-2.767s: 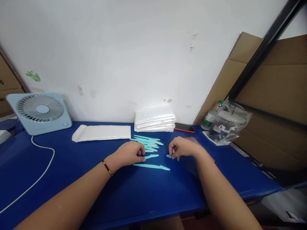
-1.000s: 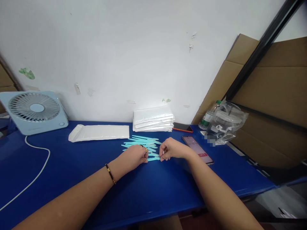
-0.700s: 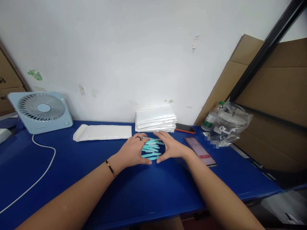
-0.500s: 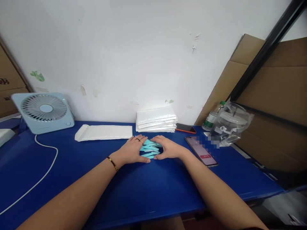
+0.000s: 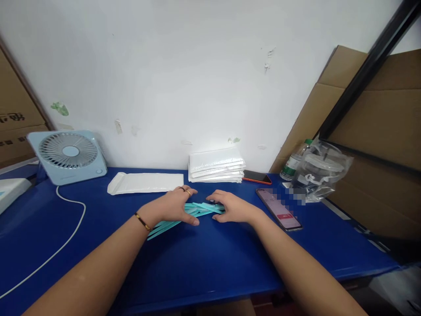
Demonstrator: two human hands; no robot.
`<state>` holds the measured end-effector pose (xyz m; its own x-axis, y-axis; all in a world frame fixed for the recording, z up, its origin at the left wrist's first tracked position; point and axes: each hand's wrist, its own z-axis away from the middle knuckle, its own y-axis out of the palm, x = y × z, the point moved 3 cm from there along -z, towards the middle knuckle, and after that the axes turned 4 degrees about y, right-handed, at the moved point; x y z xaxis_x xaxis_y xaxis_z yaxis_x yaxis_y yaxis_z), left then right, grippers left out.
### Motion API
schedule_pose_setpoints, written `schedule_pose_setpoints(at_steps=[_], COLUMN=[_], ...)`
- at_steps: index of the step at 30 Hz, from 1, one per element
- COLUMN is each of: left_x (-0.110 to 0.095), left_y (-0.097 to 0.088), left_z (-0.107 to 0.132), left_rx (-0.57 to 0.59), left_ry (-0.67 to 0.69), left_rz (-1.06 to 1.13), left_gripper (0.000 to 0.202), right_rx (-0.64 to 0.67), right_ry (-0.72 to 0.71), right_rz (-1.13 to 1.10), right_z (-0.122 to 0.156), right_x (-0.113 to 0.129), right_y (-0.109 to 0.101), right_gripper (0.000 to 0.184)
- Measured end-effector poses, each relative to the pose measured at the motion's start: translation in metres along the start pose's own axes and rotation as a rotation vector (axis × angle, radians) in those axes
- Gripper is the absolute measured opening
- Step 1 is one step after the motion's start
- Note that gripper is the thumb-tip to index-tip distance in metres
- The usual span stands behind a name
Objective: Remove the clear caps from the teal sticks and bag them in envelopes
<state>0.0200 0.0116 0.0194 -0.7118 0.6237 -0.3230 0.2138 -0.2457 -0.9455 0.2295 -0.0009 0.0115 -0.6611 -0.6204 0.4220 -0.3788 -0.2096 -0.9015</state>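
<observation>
A loose bundle of thin turquoise strips [image 5: 200, 209] lies on the blue table, their long ends fanning out to the lower left under my left wrist. My left hand [image 5: 173, 206] arches over the middle of the bundle, thumb and fingers apart. Around the right ends curves my right hand [image 5: 232, 206], also with a gap between thumb and fingers. Parts of the strips are hidden beneath both hands. Just behind my left hand lies a flat white padded envelope [image 5: 148, 182].
A stack of white padded envelopes [image 5: 215, 164] stands against the wall, with an orange-edged phone [image 5: 256, 177] beside it. Another phone [image 5: 278, 208] lies to the right, near a bottle [image 5: 294, 162] and a bagged cup [image 5: 319, 173]. At left stands a blue fan [image 5: 69, 156] with a white cable [image 5: 70, 237].
My left hand has moved left and slightly down, widening the space between my hands. The strips now stretch out further to the lower left. The view has shifted slightly.
</observation>
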Motion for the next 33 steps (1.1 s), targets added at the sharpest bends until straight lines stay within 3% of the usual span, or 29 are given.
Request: schedule_pose_setpoints(at_steps=[3, 6, 10, 14, 18, 22, 24, 27, 30, 33], left_x=[0.016, 0.018, 0.017, 0.023, 0.024, 0.023, 0.027, 0.033, 0.028, 0.013], left_y=[-0.021, -0.026, -0.014, -0.002, 0.002, 0.006, 0.013, 0.027, 0.035, 0.039], left_z=[0.026, 0.044, 0.046, 0.04, 0.042, 0.06, 0.071, 0.078, 0.067, 0.046], left_rx=[0.124, 0.2, 0.174, 0.165, -0.014, -0.313, -0.39, -0.412, -0.471, -0.52], left_ry=[-0.285, -0.441, -0.469, -0.341, -0.177, -0.119, -0.173, -0.338, -0.424, -0.415], left_rz=[-0.06, -0.079, -0.094, 0.034, 0.165, 0.137, 0.132, 0.157, 0.19, 0.242], left_gripper=[0.102, 0.092, 0.076, 0.064, 0.045, 0.058, 0.069, 0.083, 0.081, 0.082], right_rx=[0.029, 0.098, 0.109, 0.134, 0.126, 0.071, 0.048, 0.083, 0.077, 0.067], right_ry=[0.118, 0.252, 0.276, 0.263, 0.216, 0.248, 0.325, 0.393, 0.331, 0.24], right_rz=[0.016, 0.035, 0.009, -0.094, -0.136, -0.063, -0.012, -0.05, -0.184, -0.33], right_z=[0.013, 0.023, 0.024, 0.02, 0.016, 0.026, 0.036, 0.048, 0.046, 0.039], right_x=[-0.016, -0.029, -0.031, -0.03, -0.032, -0.04, -0.05, -0.062, -0.061, -0.048], right_y=[-0.011, -0.016, -0.017, -0.015, -0.014, -0.021, -0.026, -0.024, -0.013, -0.004], right_gripper=[0.072, 0.073, 0.058, 0.056, 0.042, 0.055, 0.065, 0.056, 0.039, 0.036])
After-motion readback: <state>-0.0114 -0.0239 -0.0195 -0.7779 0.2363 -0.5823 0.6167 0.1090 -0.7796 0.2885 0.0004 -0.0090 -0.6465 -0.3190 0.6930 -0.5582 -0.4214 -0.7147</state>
